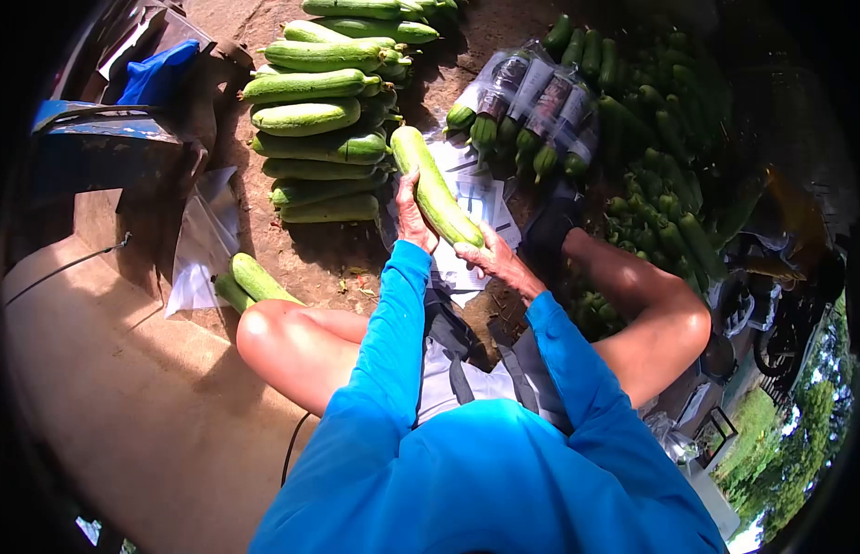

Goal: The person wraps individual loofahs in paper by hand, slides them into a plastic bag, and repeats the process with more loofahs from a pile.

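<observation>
A long green gourd is held at a slant over printed paper sheets on the ground. My left hand is closed on its left side, near the middle. At its lower right end, my right hand grips it with the thumb on top. Just left of the held gourd lies a tall stack of similar gourds. To the upper right, several gourds wrapped in newspaper and clear plastic lie side by side.
A large heap of darker green gourds fills the right side. Two gourds lie by my left knee, near a clear plastic sheet. A blue cloth rests at the upper left. Metal items stand at the right edge.
</observation>
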{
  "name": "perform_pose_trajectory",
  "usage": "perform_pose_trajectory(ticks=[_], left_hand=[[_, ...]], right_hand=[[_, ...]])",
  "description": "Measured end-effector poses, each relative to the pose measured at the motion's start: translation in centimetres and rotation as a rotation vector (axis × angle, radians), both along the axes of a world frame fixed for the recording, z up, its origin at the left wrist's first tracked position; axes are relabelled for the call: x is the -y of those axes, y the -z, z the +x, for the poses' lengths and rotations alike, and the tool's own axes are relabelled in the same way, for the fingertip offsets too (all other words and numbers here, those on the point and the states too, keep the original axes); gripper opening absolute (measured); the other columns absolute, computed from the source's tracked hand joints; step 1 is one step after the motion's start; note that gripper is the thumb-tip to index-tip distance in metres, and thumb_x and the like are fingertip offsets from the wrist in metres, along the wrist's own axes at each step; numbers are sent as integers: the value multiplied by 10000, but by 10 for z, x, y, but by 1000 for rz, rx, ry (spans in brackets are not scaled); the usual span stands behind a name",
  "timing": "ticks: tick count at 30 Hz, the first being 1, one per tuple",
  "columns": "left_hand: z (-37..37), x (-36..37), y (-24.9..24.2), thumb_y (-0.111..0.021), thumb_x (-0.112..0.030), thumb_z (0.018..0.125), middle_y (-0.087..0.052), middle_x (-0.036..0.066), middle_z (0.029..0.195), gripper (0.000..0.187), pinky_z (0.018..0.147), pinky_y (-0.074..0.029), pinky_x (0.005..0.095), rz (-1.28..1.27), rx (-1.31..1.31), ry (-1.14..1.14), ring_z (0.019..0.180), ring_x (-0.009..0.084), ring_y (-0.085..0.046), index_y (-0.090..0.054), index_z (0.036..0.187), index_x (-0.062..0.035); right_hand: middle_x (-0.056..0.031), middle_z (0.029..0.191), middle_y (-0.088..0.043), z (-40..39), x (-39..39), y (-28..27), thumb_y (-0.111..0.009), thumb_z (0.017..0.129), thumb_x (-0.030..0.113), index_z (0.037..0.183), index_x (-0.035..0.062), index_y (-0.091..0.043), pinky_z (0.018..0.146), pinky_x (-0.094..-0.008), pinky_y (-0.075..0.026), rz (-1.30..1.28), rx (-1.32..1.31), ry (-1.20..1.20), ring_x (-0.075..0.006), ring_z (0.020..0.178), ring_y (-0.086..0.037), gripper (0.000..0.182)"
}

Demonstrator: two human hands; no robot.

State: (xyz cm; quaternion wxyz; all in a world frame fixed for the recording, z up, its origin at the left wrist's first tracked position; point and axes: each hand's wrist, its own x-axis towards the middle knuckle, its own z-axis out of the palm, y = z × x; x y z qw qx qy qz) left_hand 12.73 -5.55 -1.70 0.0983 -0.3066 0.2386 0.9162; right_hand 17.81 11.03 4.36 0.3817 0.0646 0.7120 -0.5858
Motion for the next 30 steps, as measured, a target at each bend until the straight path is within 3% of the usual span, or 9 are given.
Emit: perform_pose_trajectory(ticks=[4,7,10,11,13,15,23,25,30], left_hand=[[-2,43,-26,-651,-454,871,-621,100,820,487,521,-559,361,-42,-42,278,567,258,-642,-565,1170,-79],[-6,70,-75,-604,-446,915,-670,49,1016,476,723,-561,330,-518,-66,377,793,175,-660,-618,1212,-75],[-15,101,-76,-581,-410,951,-653,22,1019,423,756,-530,289,-788,-222,526,812,138,-635,-631,1202,-74],[-18,111,-83,-637,-398,913,-633,13,1031,410,863,-450,262,-818,-196,670,928,106,-577,-653,1140,-58],[-16,117,-92,-639,-397,916,-641,10,986,411,763,-474,253,-904,-100,825,836,96,-584,-647,1145,-56],[-1,116,-93,-637,-401,918,-644,6,954,425,693,-476,246,-908,-130,827,771,88,-579,-642,1165,-55],[24,100,-48,-643,-430,901,-625,20,950,435,803,-454,276,-913,-35,907,843,108,-558,-658,1093,-39],[21,95,-42,-644,-445,897,-624,19,943,455,798,-447,284,-931,-54,935,837,110,-548,-658,1088,-32],[12,84,-33,-618,-381,936,-638,23,970,408,753,-487,281,-1043,-171,1002,831,101,-584,-645,1143,-31]], right_hand=[[-235,1274,-564,68,-8,57,-700,794,670,1343,12,-520,1037,-422,-445,171,-134,-413,-349,1205,-554,875],[-254,1425,-460,77,-9,97,-652,829,576,1353,-15,-507,1101,-470,-391,545,-349,-413,-420,1312,-456,803],[-233,1504,-370,83,-1,147,-677,795,437,1388,8,-473,1112,-480,-373,700,-682,-422,-427,1323,-438,760],[-225,1519,-350,77,0,149,-683,786,410,1408,19,-449,1113,-481,-371,674,-779,-470,-426,1328,-429,771],[-182,1552,-310,73,-3,148,-725,760,462,1456,58,-394,1100,-494,-378,614,-664,-583,-407,1386,-353,871],[-135,1579,-265,67,-10,145,-754,723,540,1474,103,-378,1101,-504,-364,860,-774,-863,-385,1418,-285,947],[-169,1517,-286,35,-14,157,-725,726,620,1364,43,-475,1110,-539,-346,868,-883,-560,-389,1397,-302,896],[-154,1545,-280,51,-11,164,-719,747,592,1398,46,-466,1129,-522,-321,835,-741,-589,-391,1436,-252,886],[-102,1576,-310,79,-6,165,-707,800,479,1490,65,-402,1142,-475,-308,885,-844,-757,-364,1490,-180,860]])
